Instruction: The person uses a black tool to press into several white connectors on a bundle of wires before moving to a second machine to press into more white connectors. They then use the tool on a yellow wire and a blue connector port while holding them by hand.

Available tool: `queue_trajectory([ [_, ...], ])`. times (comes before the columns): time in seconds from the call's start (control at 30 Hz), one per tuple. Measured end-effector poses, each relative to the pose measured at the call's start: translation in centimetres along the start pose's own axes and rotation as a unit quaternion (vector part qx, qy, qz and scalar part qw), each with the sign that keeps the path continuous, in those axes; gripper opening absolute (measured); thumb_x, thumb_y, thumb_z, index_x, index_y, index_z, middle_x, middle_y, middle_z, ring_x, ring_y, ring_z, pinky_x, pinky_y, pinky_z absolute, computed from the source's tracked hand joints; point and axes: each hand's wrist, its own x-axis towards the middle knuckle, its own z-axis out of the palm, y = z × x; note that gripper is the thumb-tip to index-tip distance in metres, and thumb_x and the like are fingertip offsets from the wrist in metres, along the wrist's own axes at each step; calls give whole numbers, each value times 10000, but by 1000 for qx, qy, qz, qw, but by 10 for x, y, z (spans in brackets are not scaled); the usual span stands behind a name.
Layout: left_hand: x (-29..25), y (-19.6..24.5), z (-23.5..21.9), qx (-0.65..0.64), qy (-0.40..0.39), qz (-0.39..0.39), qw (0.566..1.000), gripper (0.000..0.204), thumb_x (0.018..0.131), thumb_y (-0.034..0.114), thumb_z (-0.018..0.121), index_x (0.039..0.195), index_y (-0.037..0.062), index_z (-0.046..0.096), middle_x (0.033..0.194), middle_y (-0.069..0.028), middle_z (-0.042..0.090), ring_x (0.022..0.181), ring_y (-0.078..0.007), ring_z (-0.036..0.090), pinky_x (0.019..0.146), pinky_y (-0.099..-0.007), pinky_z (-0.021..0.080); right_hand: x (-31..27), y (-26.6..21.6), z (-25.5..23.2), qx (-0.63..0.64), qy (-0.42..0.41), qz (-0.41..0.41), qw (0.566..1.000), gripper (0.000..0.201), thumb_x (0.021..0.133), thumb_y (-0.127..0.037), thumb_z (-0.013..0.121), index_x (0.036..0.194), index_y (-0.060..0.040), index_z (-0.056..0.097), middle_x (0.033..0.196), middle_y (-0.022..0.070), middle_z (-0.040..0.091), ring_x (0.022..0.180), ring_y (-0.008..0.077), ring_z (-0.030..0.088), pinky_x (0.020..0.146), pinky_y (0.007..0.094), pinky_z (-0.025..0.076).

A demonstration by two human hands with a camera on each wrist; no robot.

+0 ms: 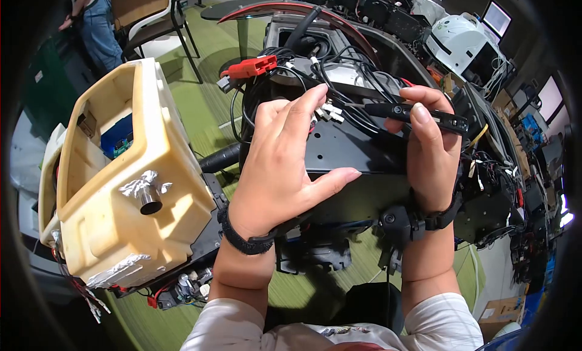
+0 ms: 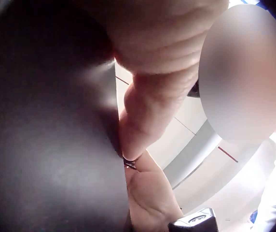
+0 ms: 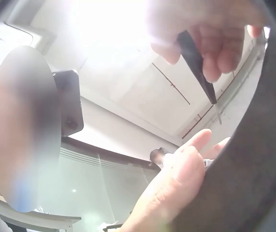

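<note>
Pinched between the thumb and fingers of the right hand, above a black metal panel: one slim black tool with a thin shaft pointed toward small white connectors, too crowded to count. Poised just beside them, with thumb stretched well apart from the fingers: the left hand, contact with the connectors impossible to tell. Strapped round the wrists: two black bands. Bunched behind: black cables and one blocky red connector. To the left: one cream moulded shell, angular, with one short metal tube amid crumpled foil. Underfoot: green striped carpet.
</note>
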Motion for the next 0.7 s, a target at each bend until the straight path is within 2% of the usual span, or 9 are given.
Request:
queue_trajectory([
  [0.07, -2, -1, 3, -19, 33, 8, 999, 838, 551, 314, 757, 1230, -2, 380, 1094, -130, 520, 976, -240, 452, 874, -328, 366, -1, 1, -1, 5, -6, 4, 1000, 192, 817, -150, 564, 899, 22, 546, 840, 49, 542, 706, 77, 522, 677, 229, 491],
  [0.17, -2, 2, 3, -29, 36, -9, 999, 846, 548, 321, 764, 1231, 2, 380, 1079, -130, 523, 980, -237, 457, 874, -328, 370, -2, 4, -4, -4, -28, 1, 1000, 170, 809, -134, 563, 872, 23, 555, 833, 44, 548, 726, 73, 521, 669, 225, 489],
  [0.5, 1, 2, 4, -31, 18, -10, 999, 808, 586, 320, 725, 1245, 13, 374, 1118, -128, 513, 990, -245, 434, 877, -331, 350, -1, 2, -5, -40, -11, 17, 999, 142, 799, -114, 553, 853, 18, 560, 783, 21, 554, 700, 59, 517, 647, 193, 445],
  [0.57, 5, 2, 1, 9, -39, -5, 999, 783, 592, 303, 698, 1249, 23, 377, 1143, -128, 504, 984, -245, 425, 883, -330, 339, -1, 3, -4, -43, -12, 7, 999, 138, 795, -110, 554, 856, 14, 562, 766, 15, 553, 691, 56, 517, 626, 182, 421],
  [0.7, 5, 1, 2, 40, -23, 16, 999, 786, 577, 292, 692, 1248, 28, 380, 1126, -125, 511, 963, -243, 426, 880, -325, 339, -1, 4, -5, -44, -13, 8, 999, 137, 796, -110, 553, 859, 11, 562, 769, 14, 551, 682, 53, 513, 614, 177, 410],
])
